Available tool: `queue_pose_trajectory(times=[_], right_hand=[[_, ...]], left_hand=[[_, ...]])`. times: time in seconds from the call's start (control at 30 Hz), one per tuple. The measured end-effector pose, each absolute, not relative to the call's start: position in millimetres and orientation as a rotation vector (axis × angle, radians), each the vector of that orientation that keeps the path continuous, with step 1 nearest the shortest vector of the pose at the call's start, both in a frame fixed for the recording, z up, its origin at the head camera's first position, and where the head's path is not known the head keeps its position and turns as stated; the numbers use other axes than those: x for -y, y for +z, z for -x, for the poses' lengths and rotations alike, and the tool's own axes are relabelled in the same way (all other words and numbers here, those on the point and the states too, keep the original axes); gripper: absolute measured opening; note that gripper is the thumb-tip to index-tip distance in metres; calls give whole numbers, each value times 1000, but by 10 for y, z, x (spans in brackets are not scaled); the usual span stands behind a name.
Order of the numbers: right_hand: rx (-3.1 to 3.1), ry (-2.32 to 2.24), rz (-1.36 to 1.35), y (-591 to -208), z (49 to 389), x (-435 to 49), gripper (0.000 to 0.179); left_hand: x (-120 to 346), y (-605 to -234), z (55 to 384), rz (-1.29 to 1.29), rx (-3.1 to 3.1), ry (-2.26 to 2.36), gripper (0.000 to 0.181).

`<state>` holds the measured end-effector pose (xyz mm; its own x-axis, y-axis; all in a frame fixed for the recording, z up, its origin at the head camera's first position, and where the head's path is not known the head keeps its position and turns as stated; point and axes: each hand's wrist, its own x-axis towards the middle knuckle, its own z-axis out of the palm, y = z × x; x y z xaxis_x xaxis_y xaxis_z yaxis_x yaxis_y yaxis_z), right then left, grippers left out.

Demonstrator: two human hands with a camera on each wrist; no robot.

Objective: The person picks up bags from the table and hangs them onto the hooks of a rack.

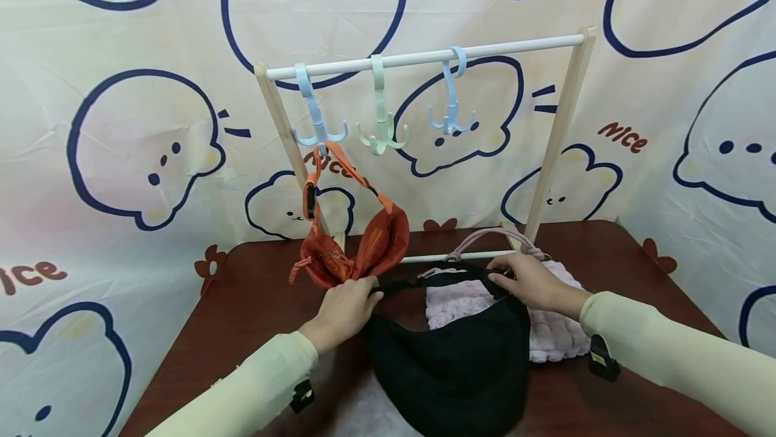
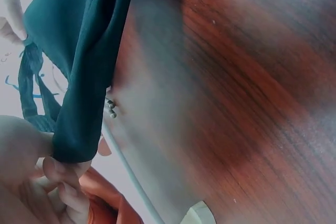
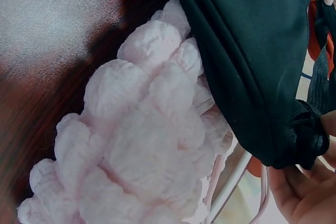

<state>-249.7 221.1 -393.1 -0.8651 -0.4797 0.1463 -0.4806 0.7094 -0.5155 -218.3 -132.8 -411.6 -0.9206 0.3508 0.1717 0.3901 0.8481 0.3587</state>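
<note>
A black cloth bag hangs tilted between my hands, above the table. My left hand pinches its left end; in the left wrist view the thumb and fingers close on the cloth. My right hand grips the other end, where the black strap bunches up in the right wrist view. Behind the black bag lies a fluffy pink bag with a pink handle, partly covered. An orange bag hangs by its strap from the left blue hook, just beyond my left hand.
A rack with a white bar and wooden side posts stands at the back of the brown table. A green hook and another blue hook hang from the bar. Behind is a cartoon-printed cloth.
</note>
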Motion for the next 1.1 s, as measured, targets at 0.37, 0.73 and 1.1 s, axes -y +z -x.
queue_pose_trajectory(times=[0.37,0.73,1.1], right_hand=[[2909,935,-884,-3966,2476,-2251,24],[2904,1010,-1002,-3970,2456,-2297,20],[2917,1021,-1006,-3939,2404,-2320,15]], left_hand=[[1330,-4092,2174,563,2922,-697,12],[1343,-4044,2181,529,2901,-700,15],[1352,-4004,2172,514,2897,-728,15]])
